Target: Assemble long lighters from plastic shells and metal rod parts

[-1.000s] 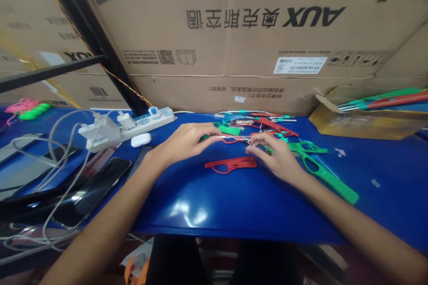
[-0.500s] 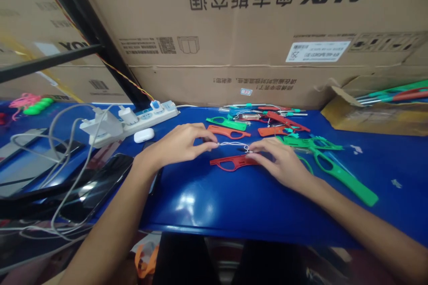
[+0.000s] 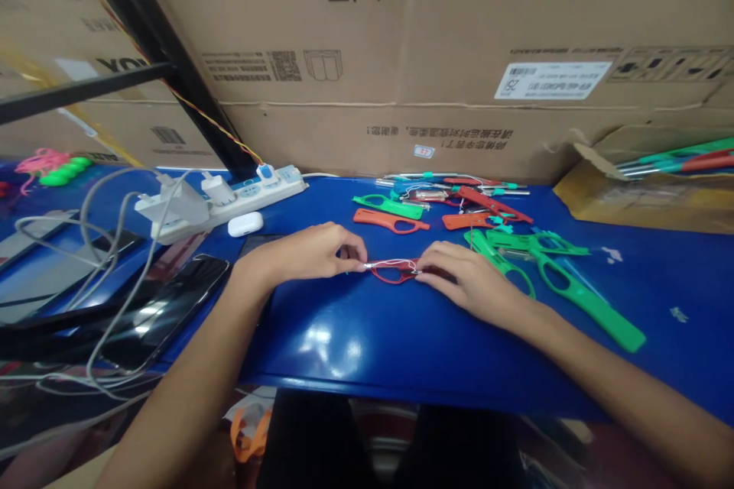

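My left hand [image 3: 313, 252] and my right hand [image 3: 464, 279] rest on the blue table [image 3: 367, 336], each pinching one end of a thin white wire piece [image 3: 390, 265]. The wire stretches between my fingertips just over a flat red plastic handle piece [image 3: 400, 273], which lies partly under my right fingers. Both hands are closed in a pinch.
Behind my hands lie several red and green plastic handle pieces [image 3: 390, 208] and long green ones [image 3: 573, 294] on the right. A white power strip [image 3: 229, 199] with chargers, an earbud case [image 3: 245, 224], phones [image 3: 166, 309] and cables fill the left. Big cardboard boxes [image 3: 436, 53] wall the back.
Both hands have drawn the wire toward me and down onto the red handle piece. The pinched ends now sit closer to the table.
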Demonstrator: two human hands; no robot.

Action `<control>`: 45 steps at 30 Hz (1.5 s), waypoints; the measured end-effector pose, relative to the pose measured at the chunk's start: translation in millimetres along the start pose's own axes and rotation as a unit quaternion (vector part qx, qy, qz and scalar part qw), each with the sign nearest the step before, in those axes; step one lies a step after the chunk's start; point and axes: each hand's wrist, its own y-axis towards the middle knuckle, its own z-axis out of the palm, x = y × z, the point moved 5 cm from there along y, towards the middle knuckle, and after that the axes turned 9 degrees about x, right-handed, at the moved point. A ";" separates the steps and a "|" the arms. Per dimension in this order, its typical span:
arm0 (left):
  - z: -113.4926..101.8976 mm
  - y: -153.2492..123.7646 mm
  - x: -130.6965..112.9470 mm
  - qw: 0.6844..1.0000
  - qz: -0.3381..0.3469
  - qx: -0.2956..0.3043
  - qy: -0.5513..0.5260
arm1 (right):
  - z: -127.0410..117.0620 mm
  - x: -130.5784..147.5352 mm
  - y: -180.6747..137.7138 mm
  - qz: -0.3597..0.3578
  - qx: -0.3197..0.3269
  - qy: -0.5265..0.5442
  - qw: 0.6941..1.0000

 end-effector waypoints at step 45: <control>11.6 29.8 -7.5 0.967 0.025 -0.180 0.178 | -8.9 -15.3 -0.8 0.110 -0.070 -0.040 0.991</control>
